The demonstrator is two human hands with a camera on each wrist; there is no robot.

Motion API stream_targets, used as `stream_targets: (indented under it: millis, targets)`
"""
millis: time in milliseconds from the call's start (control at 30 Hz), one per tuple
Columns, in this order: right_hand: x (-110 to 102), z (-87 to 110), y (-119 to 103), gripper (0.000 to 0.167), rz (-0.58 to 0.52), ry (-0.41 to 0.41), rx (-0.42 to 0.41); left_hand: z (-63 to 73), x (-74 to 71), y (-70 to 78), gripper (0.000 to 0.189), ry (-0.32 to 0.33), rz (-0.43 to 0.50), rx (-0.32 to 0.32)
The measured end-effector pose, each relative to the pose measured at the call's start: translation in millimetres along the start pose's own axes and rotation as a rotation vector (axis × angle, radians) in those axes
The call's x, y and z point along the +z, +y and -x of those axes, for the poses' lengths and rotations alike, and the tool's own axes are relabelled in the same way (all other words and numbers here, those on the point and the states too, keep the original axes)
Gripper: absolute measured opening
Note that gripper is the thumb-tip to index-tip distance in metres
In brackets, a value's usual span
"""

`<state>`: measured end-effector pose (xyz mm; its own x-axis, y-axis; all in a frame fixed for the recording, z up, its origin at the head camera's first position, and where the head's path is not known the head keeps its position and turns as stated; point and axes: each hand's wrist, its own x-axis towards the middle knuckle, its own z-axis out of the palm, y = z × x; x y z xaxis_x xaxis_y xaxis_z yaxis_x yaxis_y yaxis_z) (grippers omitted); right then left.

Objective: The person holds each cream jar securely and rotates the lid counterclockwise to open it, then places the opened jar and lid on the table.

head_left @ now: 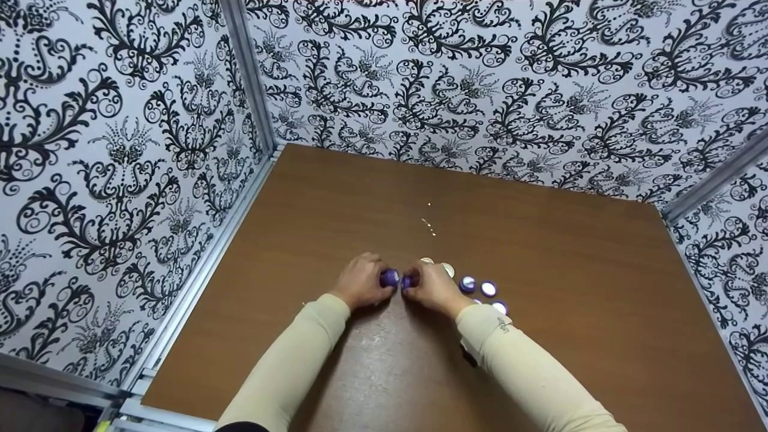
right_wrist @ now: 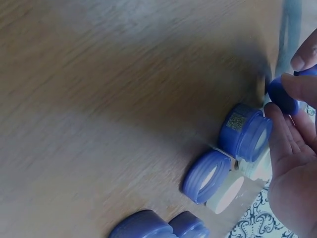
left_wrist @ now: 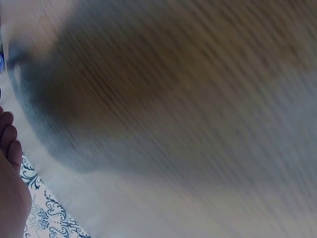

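Note:
Over the table's middle my left hand [head_left: 363,281] grips a small purple-blue jar [head_left: 390,278]. Facing it closely, my right hand [head_left: 433,287] pinches a round blue lid [right_wrist: 283,96] between thumb and fingers. Only a narrow gap separates jar and lid in the head view. Beside the right hand stands another blue jar [right_wrist: 237,126] with a printed code on its side. Near it lie a blue screw lid [right_wrist: 207,176] and a white disc [right_wrist: 225,192]. The left wrist view catches just the fingers [left_wrist: 10,136] at its edge; the held jar is mostly out of that view.
Right of the right hand sit more blue pieces with white faces, among them a lid [head_left: 489,288] and a piece [head_left: 499,308] partly behind the sleeve. Tiny pale bits [head_left: 428,225] lie farther back on the brown table [head_left: 540,240]. Patterned walls [head_left: 468,90] enclose it.

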<state>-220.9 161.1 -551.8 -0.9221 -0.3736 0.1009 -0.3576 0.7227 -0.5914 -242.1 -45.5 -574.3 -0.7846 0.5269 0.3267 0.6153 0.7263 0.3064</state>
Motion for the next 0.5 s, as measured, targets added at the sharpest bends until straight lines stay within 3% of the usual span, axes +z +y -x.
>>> stream_targets:
  millis: [167, 500]
  targets:
    - [-0.2, -0.4, -0.8, 0.037, -0.021, -0.005, 0.008, 0.6, -0.9, 0.6, 0.036, -0.012, -0.003, -0.008]
    - [-0.4, -1.9, -2.7, 0.033, 0.06, -0.002, -0.016, 0.3, -0.6, 0.2, 0.035, -0.006, 0.002, -0.011]
